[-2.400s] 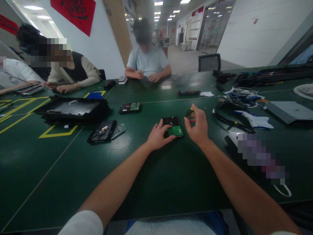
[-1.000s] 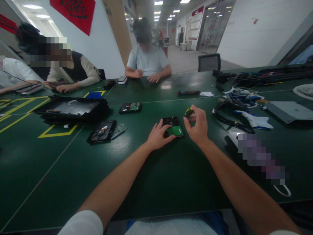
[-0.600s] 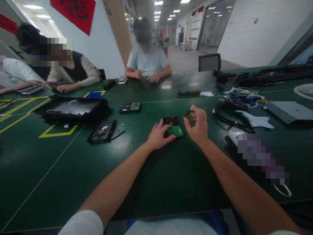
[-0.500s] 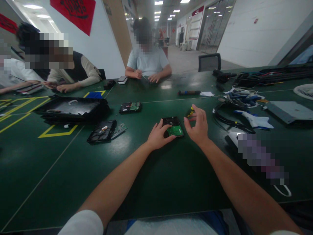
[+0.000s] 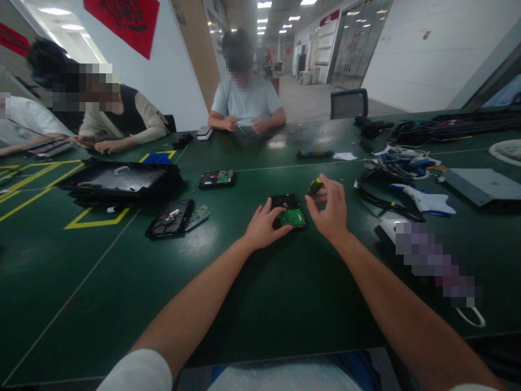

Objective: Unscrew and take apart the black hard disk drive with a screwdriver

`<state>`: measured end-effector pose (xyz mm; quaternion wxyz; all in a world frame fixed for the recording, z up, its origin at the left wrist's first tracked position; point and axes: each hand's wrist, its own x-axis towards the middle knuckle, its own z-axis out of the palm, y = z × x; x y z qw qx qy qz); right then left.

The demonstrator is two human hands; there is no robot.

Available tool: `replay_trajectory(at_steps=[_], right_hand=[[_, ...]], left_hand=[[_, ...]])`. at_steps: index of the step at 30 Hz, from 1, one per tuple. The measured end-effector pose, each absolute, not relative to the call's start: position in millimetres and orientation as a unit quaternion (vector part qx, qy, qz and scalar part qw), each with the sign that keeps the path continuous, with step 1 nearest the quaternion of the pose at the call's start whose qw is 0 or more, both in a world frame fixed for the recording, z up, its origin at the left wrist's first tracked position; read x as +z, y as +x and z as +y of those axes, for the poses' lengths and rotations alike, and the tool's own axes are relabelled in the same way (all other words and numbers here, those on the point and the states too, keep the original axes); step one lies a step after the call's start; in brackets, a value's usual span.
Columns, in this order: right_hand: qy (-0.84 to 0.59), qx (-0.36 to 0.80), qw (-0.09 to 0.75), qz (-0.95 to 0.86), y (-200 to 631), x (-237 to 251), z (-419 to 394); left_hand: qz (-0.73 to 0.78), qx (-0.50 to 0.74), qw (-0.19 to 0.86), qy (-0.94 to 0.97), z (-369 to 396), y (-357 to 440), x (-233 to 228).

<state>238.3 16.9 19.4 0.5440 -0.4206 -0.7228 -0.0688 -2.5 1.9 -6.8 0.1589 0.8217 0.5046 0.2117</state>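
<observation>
The hard drive (image 5: 288,211) lies mid-table (image 5: 260,293); my open left hand (image 5: 262,227) steadies it. My right hand (image 5: 330,212) grips a screwdriver (image 5: 315,186) beside it.

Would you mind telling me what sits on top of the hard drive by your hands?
A green circuit board covers the near half of the hard drive. The left hand hides its near-left corner.

Both your bare forearms reach far toward the centre, your left hand (image 5: 262,227) lying flat with fingers spread, your right hand (image 5: 330,210) raised, fingertips pinched together.
</observation>
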Motion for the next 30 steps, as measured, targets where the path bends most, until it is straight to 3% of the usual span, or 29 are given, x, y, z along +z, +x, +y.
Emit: replay_trajectory(at_steps=[30], right_hand=[[-0.431,-0.063,0.543,-0.718,238.0,18.3,16.2]], left_hand=[[0.505,0.206,0.157,0.823,1.5,-2.4,-5.2]])
